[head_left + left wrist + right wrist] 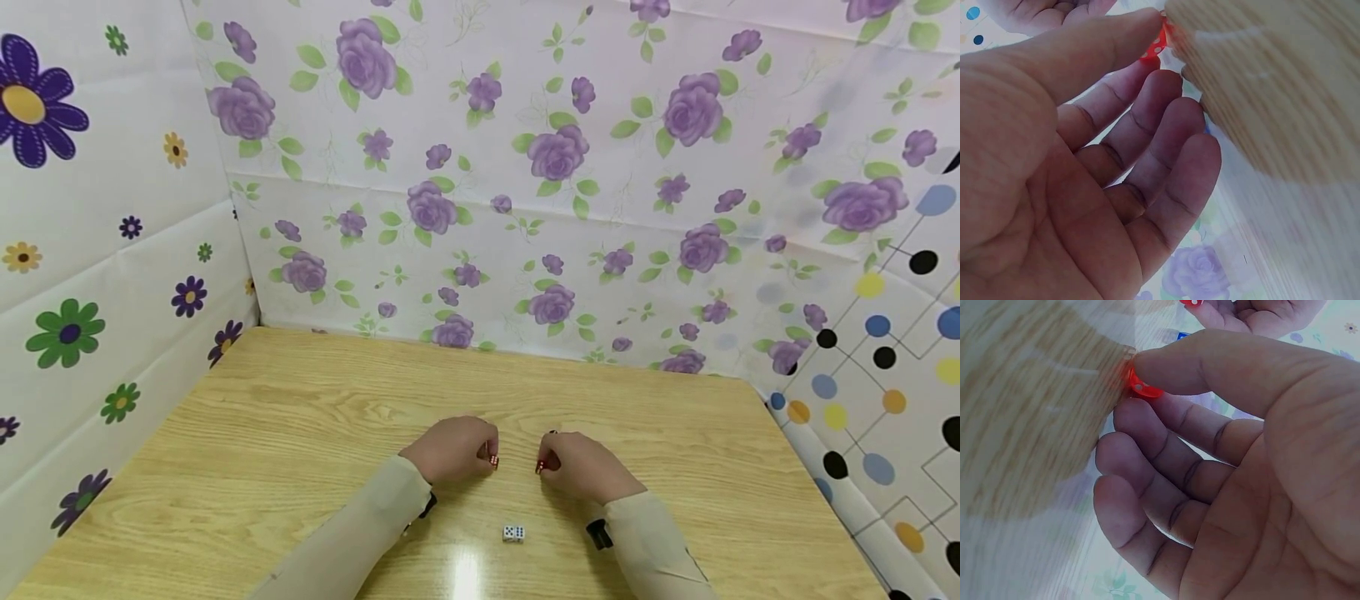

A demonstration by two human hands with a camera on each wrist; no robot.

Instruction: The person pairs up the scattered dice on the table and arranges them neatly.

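My left hand (455, 450) pinches a red die (493, 460) with white pips between thumb and index finger, low over the wooden table. Opposite it, a short gap away, my right hand (587, 465) holds another red die (539, 467) the same way. In the left wrist view the red die (1155, 45) shows past the thumb tip, the other fingers loosely bent. The right wrist view has its red die (1144, 387) under the thumb, close to the tabletop. Two white dice (513, 533) with dark pips sit side by side nearer me, between the forearms.
The wooden table (315, 400) meets a purple-flowered cloth wall (495, 275) at the back. Patterned sheets also stand at the left and right. A small dark item (553, 432) peeks out behind the right hand. Something small and blue (1183, 336) lies between the hands.
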